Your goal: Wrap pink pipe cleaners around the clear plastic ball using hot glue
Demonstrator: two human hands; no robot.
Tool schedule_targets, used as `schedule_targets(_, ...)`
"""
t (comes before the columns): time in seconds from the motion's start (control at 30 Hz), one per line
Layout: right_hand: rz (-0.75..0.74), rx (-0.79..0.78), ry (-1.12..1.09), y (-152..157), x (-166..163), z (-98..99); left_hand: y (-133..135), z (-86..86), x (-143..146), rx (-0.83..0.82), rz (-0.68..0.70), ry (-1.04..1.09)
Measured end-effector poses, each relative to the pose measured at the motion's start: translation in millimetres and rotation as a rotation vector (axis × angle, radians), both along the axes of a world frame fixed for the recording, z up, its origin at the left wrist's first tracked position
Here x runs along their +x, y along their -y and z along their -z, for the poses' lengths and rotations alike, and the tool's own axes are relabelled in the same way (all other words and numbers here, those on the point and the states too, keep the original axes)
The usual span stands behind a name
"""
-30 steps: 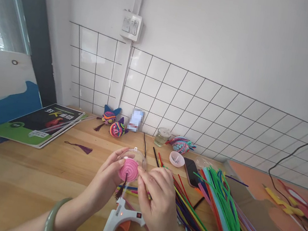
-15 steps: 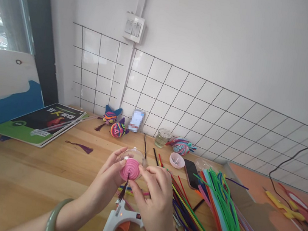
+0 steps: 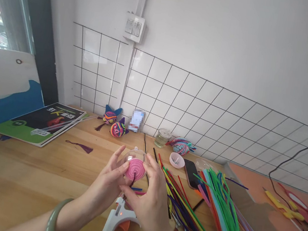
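Observation:
A clear plastic ball (image 3: 138, 155) is held up over the table between my two hands. A spiral of pink pipe cleaner (image 3: 136, 169) covers its lower part, and a dark tassel (image 3: 133, 181) hangs from the spiral's centre. My left hand (image 3: 108, 180) grips the ball's left side, thumb against the pink spiral. My right hand (image 3: 152, 193) closes round the right side, its thumb below the ball beside the tassel. Beneath the hands lies a white hot glue gun (image 3: 121, 213) with its small light glowing; the right hand partly hides it.
Right of my hands spread loose pipe cleaners (image 3: 221, 216), near a phone (image 3: 191, 173) and a pink bowl (image 3: 176, 160). Along the wall stand a glass jar (image 3: 163, 138) and wrapped ornaments (image 3: 118, 129). A tassel (image 3: 81, 146) and a booklet (image 3: 41, 122) lie left.
The ball has shifted slightly right. My right fingers have moved from the pink spiral's front to the ball's right side, with the thumb now lower.

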State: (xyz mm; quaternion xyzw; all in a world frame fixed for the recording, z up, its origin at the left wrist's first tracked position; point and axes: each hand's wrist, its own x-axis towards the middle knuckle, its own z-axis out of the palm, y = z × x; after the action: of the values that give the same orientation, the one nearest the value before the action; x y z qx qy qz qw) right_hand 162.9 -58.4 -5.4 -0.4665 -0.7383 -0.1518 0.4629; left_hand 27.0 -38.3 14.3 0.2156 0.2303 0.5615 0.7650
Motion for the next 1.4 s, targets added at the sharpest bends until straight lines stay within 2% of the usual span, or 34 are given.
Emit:
schedule_targets(0.2,-0.013,0.071,-0.016,-5.3,-0.3,5.4,-1.6,5.5,2.0,0.020,0.048,0.056)
schedule_targets(0.4,-0.054,-0.004,-0.096,-6.4,5.5,3.3,-4.3,6.1,0.2,0.050,0.078,0.055)
schedule_targets(0.63,-0.120,-0.131,-0.149,-8.4,13.7,2.3,-8.8,10.1,-1.6,0.103,0.052,-0.149)
schedule_targets(0.9,-0.173,-0.071,0.029,-7.3,13.0,-1.0,-14.2,14.5,-7.8,0.154,0.043,-0.401)
schedule_targets(1.2,-0.197,-0.094,0.030,-6.7,14.9,-3.3,-15.7,14.5,-7.6,0.171,0.002,-0.459)
schedule_targets(1.4,-0.192,-0.128,0.007,-6.2,19.0,-6.3,-17.4,13.4,-12.6,0.192,0.105,-0.366)
